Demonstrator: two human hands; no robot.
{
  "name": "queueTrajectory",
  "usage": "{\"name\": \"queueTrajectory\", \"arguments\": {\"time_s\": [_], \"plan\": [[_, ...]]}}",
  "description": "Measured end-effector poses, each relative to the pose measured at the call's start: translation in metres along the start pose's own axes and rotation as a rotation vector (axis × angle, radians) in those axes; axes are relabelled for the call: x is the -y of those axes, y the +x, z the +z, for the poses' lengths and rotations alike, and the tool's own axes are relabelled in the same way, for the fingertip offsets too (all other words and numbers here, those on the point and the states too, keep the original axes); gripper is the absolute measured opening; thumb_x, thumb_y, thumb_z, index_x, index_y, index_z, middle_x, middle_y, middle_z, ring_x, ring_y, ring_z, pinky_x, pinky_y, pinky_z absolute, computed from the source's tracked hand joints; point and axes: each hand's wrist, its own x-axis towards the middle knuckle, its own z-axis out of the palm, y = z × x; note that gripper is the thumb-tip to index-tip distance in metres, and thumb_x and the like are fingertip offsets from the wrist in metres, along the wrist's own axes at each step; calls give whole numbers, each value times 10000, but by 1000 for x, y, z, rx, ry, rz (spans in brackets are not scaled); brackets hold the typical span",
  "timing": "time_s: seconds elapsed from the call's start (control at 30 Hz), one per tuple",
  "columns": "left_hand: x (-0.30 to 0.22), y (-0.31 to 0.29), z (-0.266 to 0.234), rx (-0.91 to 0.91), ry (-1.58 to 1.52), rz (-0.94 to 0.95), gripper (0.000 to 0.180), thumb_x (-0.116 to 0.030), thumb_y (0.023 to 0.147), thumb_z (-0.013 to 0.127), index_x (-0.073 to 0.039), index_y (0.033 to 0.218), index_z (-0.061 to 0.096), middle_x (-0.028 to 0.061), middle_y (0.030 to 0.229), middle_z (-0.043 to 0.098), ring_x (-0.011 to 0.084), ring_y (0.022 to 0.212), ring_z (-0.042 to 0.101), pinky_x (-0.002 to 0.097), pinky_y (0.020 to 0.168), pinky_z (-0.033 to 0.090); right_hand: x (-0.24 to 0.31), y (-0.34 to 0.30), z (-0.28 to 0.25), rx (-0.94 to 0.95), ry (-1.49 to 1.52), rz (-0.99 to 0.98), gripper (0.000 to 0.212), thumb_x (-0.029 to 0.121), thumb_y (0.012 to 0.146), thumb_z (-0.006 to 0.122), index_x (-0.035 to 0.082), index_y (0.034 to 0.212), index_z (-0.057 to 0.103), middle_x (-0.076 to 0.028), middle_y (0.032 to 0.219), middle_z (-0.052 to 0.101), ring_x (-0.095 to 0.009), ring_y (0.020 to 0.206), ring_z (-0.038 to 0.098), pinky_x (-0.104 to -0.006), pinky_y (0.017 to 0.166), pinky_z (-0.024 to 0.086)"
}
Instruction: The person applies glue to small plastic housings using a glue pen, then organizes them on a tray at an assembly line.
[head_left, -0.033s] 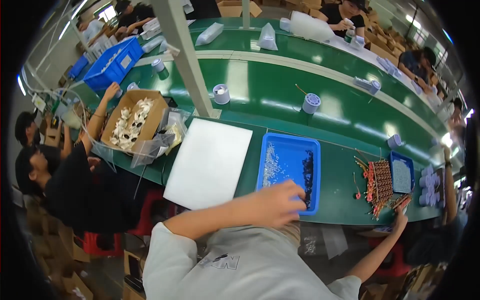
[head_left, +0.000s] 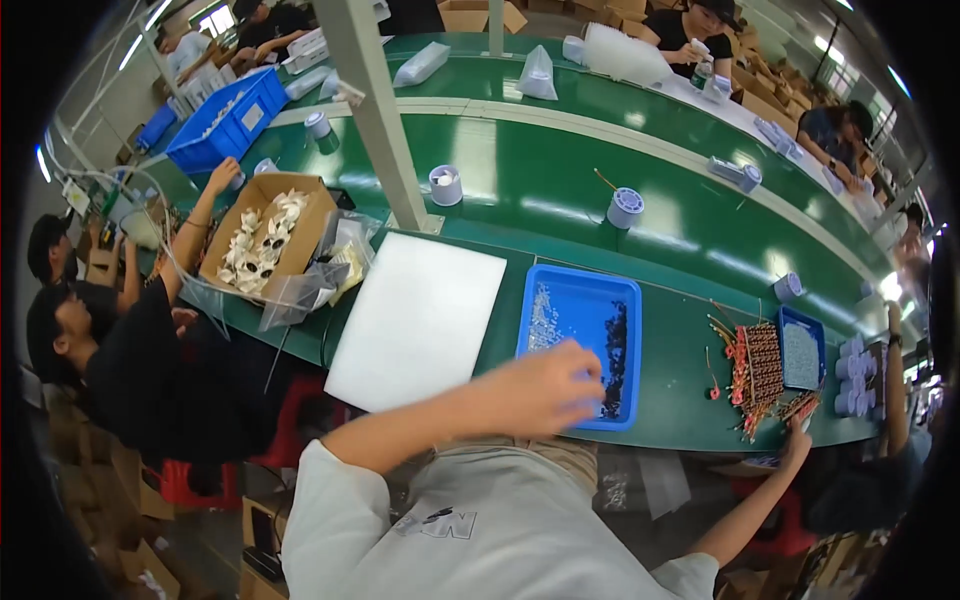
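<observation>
My left hand (head_left: pixel 552 390) hovers over the near edge of a shallow blue tray (head_left: pixel 631 350); its fingers look bent but motion smears them, so anything between them cannot be made out. In the tray lie small clear pieces (head_left: pixel 543 322) on the left and small black pieces (head_left: pixel 614 350) on the right. Far to the right, my right hand (head_left: pixel 797 440) is closed on a small bundle of wired brown parts (head_left: pixel 800 405) at the table edge. A larger row of such parts (head_left: pixel 765 362), with red and orange wire ends, lies just left of it.
A white foam sheet (head_left: pixel 420 320) lies left of the tray. Beyond it stand a cardboard box (head_left: pixel 312 235) of white parts and a metal post (head_left: pixel 375 120). A second blue tray (head_left: pixel 801 355) and stacked pale cylinders (head_left: pixel 853 375) sit at right. Co-workers sit around the green tables.
My left hand has shifted slightly left and away from me above the tray's near edge. My right hand stays at the wired parts.
</observation>
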Motion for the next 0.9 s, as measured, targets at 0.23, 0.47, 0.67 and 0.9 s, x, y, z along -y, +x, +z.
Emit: {"name": "queueTrajectory", "arguments": {"time_s": [0.23, 0.47, 0.67, 0.9], "plan": [[165, 14, -86, -421, 988, -588, 346, -266, 759, 624, -101, 1051, 543, 179, 1113, 458, 345, 1054, 415, 476, 833, 400, 1, -49, 5, -268, 361, -51, 577, 476, 825, 559, -92, 930, 572, -181, 853, 596, -266, 761, 552, -363, 721, 447], [260, 13, -124, -419, 622, -1001, 551, -238, 734, 646, -51, 1187, 393, 209, 1190, 423, 370, 1135, 414, 518, 881, 396, 84, -219, 36, -421, 275, -196, 289, 229, 892, 480, -23, 1020, 420, -128, 881, 495, -225, 734, 494, -345, 681, 430], [221, 16, -124, -508, 295, -596, 602, -260, 598, 745, -67, 1077, 434, 188, 981, 553, 310, 891, 568, 387, 781, 458, 160, -316, 66, 270, 419, -508, 185, 57, 844, 529, 37, 966, 392, -32, 796, 435, -82, 649, 414, -224, 547, 359], [33, -47, -107, -490, -11, -326, 484, -136, 694, 723, -44, 1082, 449, 102, 1021, 546, 196, 929, 539, 314, 806, 447, 261, -376, 87, 612, 392, -642, 186, 17, 794, 619, 0, 906, 471, -4, 757, 494, -43, 649, 439, -176, 532, 369]]}}
